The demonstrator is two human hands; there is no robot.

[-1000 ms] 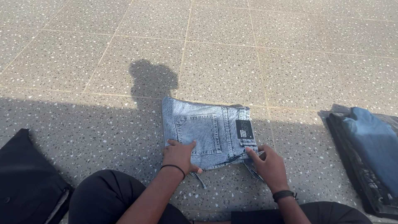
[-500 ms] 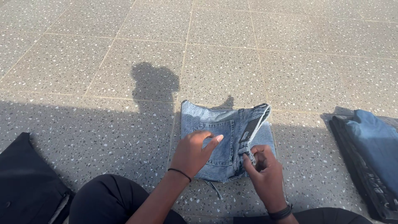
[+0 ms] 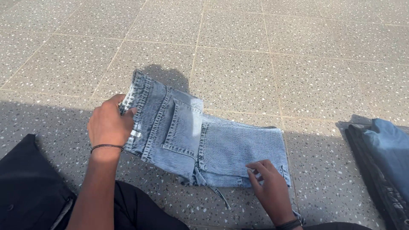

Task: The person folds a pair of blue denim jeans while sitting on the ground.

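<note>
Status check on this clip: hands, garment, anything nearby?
Left hand grips jeans at waistband. Right hand flat on folded legs. Stack of folded clothes at right, apart.

Hard sunlight whitens the far floor tiles [image 3: 264, 38] (near ground lies in deep shadow); everything stays sharp.
</note>
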